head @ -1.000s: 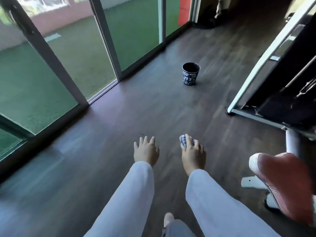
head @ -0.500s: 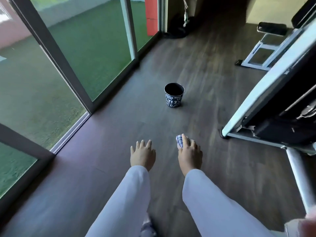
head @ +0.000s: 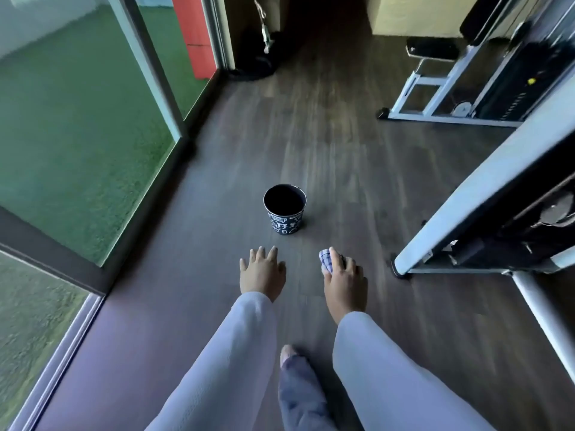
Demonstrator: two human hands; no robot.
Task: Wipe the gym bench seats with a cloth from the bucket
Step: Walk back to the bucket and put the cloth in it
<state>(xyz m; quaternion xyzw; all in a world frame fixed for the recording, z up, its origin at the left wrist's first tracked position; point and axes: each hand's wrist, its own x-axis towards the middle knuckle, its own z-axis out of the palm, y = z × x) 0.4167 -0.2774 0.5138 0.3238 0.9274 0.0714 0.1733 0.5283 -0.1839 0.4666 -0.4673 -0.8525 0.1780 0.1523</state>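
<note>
Right hand [head: 343, 279]: grips the balled cloth [head: 326, 257], lower centre of frame.
Left hand [head: 262, 270]: fingers spread, holding nothing.
Bucket [head: 284, 209]: upright on the floor, centre, just above both hands.
Risk: the light bucket could tip if a foot or hand knocks it; the cloth could miss the rim if tossed.

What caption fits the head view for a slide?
Right hand grips a checked cloth, left hand open, both above a dark bucket on the gym floor.
</note>
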